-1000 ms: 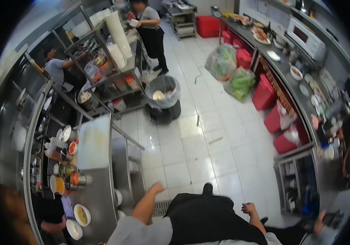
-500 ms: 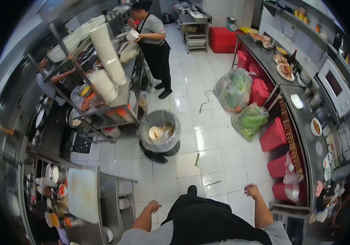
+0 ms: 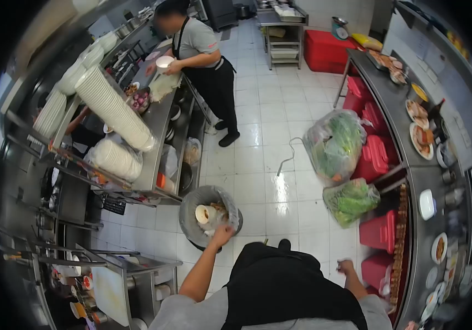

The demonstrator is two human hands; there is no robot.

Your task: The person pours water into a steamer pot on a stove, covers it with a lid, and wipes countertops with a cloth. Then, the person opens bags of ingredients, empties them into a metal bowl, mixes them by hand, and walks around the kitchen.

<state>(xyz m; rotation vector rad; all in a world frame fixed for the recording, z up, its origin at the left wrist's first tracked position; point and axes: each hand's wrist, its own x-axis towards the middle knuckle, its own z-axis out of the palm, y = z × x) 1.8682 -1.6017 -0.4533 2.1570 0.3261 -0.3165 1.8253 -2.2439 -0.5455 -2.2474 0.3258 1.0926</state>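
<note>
My left hand [image 3: 223,235] is at the front edge of a lined waste bin [image 3: 185,223], its fingers loosely bent and nothing visible in them; whether it touches the rim is unclear. Inside the bin lie a white bowl-like container [image 3: 204,214] and scraps. Out to my right side, near the red bins, my right hand [image 3: 346,267] hangs empty over the floor tiles, fingers loosely apart.
A co-worker [image 3: 203,60] stands at the left counter, holding a white bowl [image 3: 164,62]. Stacked white containers [image 3: 109,104] top a rack. Bags of greens [image 3: 336,144] lie on the floor beside red bins [image 3: 378,229]. Plates of food line the right counter [image 3: 406,192].
The view has moved forward along the aisle. The waste bin, co-worker and bags are nearer. My left hand has swung forward to the bin's edge, and my right hand is lower in view.
</note>
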